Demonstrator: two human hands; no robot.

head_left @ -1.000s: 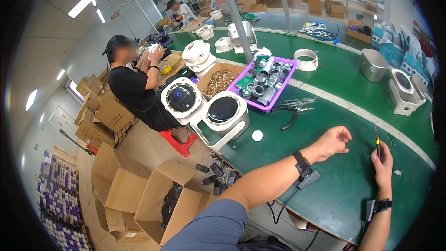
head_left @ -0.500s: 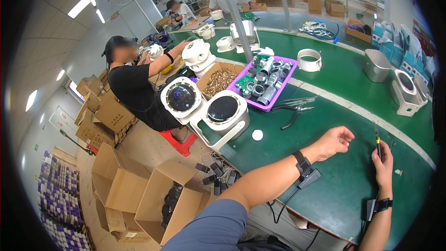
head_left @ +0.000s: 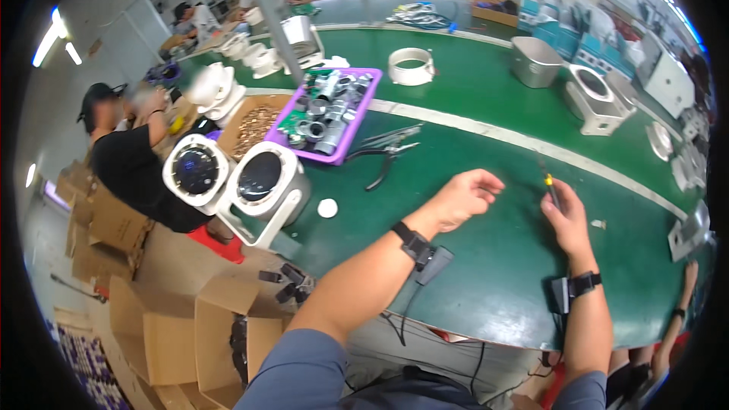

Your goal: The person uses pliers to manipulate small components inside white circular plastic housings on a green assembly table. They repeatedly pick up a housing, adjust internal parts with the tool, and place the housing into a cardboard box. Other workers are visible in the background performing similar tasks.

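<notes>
Above the green tabletop, my left hand hovers with its fingers loosely curled and apart; nothing shows in it. My right hand grips a slim screwdriver with a black handle, a yellow band and a thin shaft pointing up and away. Farther left lie black-handled pliers and, beside them, several thin metal tools. A white disc rests on the table left of my left hand. Two white fan-like units with dark round faces, a left one and a right one, stand at the table's left edge.
A purple tray holds metal cylinders and green circuit boards, next to a cardboard box of brass-coloured parts. Across the white strip stand a white ring and a grey housing. A co-worker sits left; another person's arm shows right.
My view has swung to the right, so the table and things sit farther left. The screwdriver stays in my right hand. More of the right end of the table, with another person's arm, shows.
</notes>
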